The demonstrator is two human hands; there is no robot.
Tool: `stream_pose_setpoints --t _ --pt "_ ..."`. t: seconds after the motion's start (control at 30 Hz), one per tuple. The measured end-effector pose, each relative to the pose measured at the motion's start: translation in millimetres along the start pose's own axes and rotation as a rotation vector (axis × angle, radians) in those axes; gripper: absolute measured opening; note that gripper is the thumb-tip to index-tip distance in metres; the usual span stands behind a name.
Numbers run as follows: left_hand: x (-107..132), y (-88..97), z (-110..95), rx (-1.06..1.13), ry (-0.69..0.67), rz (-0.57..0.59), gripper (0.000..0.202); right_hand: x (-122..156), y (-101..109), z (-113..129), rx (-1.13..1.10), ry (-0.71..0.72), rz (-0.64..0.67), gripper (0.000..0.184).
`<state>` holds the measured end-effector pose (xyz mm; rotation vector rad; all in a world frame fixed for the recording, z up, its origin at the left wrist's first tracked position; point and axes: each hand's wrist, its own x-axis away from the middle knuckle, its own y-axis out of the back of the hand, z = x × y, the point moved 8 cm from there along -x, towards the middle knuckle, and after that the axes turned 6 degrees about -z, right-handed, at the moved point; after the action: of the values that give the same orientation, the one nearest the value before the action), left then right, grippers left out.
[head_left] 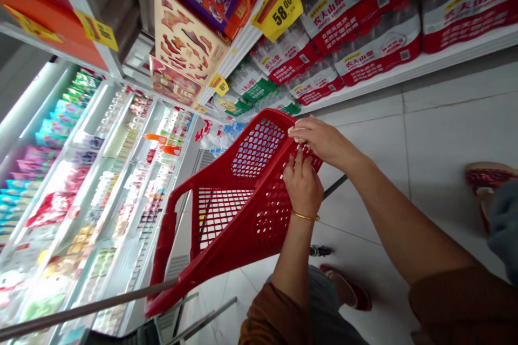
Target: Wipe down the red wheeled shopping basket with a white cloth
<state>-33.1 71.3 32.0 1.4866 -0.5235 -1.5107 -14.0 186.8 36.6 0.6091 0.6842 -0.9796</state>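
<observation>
A red plastic shopping cart (226, 242) with mesh walls fills the middle of the head view, tilted across it. My right hand (321, 140) is at the cart's far upper corner, closed on a crumpled pale cloth (298, 132) pressed against the rim. Just below it, my left hand (303, 180), with a gold bangle on the wrist, rests against the mesh side. Its fingers are extended and slightly apart, and I see nothing held in it. Part of the cart's side is hidden behind both hands.
Shrink-wrapped water bottle packs (376, 43) line the shelf at upper right, under a yellow price tag (279, 5). Gift boxes (186, 38) stand beside them. A lit refrigerated display (93, 183) runs along the left. Another person's shoe (485, 183) is on the tiled floor (364, 188) at right.
</observation>
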Motion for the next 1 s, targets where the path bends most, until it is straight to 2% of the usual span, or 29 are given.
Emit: stream_pose_setpoints --t 0.17,0.23,0.3,0.5,0.77,1.0 --pt "5 29.8 -4 -0.062 -0.048 -0.159 0.031 -5 0 5 0.026 0.036 0.038 0.024" --pt "7 43.6 2 -0.130 0.014 -0.237 0.034 -5 2 7 0.017 0.037 0.037 0.023" --pt "8 50.5 14 -0.187 0.108 -0.248 0.038 -4 3 10 0.009 0.033 0.046 0.024" --pt "11 47.6 38 -0.140 0.206 -0.166 0.039 3 6 18 0.013 0.059 0.035 0.026" --pt "17 50.4 44 -0.045 0.221 -0.145 0.045 14 -9 28 0.122 0.102 0.097 0.030" --pt "17 50.7 48 0.019 0.256 -0.174 0.045 15 -36 70 0.169 0.138 0.175 0.030"
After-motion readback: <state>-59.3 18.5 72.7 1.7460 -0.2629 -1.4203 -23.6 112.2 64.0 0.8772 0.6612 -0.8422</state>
